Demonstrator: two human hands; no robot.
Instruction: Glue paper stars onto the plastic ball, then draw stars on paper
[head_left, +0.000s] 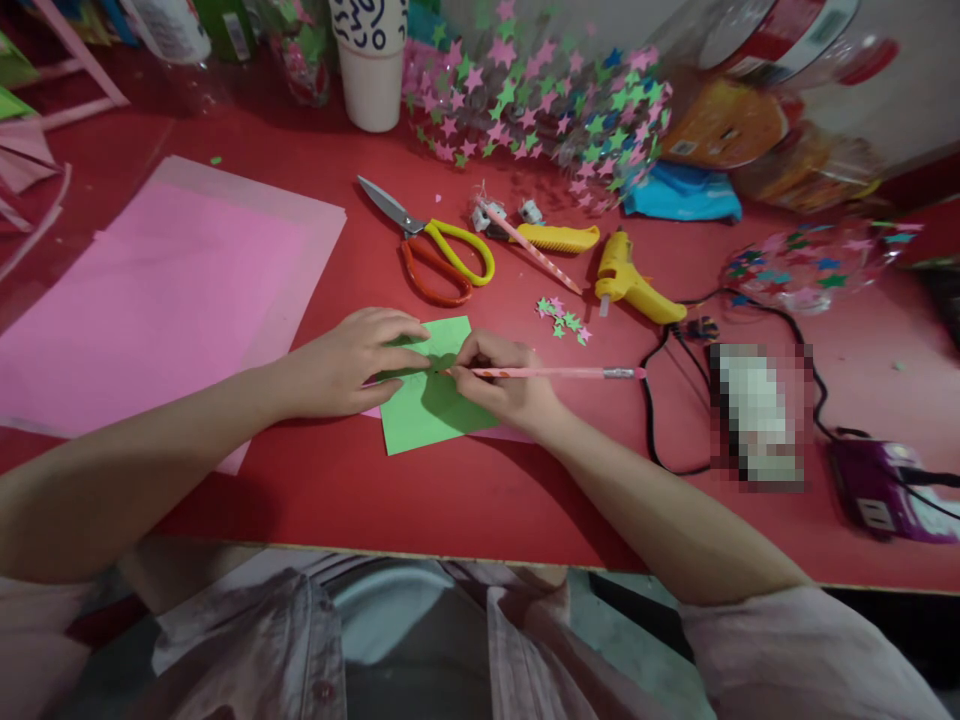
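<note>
A square of green paper lies on the red table, with a bit of pink paper showing from under it. My left hand rests with fingers spread over the green paper's left side. In my right hand is a pink pencil, gripped near its point. The pencil lies almost level, its tip touching or just over the middle of the green paper, its eraser end out to the right. Small pink and green paper stars lie just beyond my right hand.
Large pink paper sheets spread at left. Scissors, another pencil, a yellow cutter and a yellow glue gun lie behind my hands. A white cup and star-filled clear bags line the back. Black cord loops at right.
</note>
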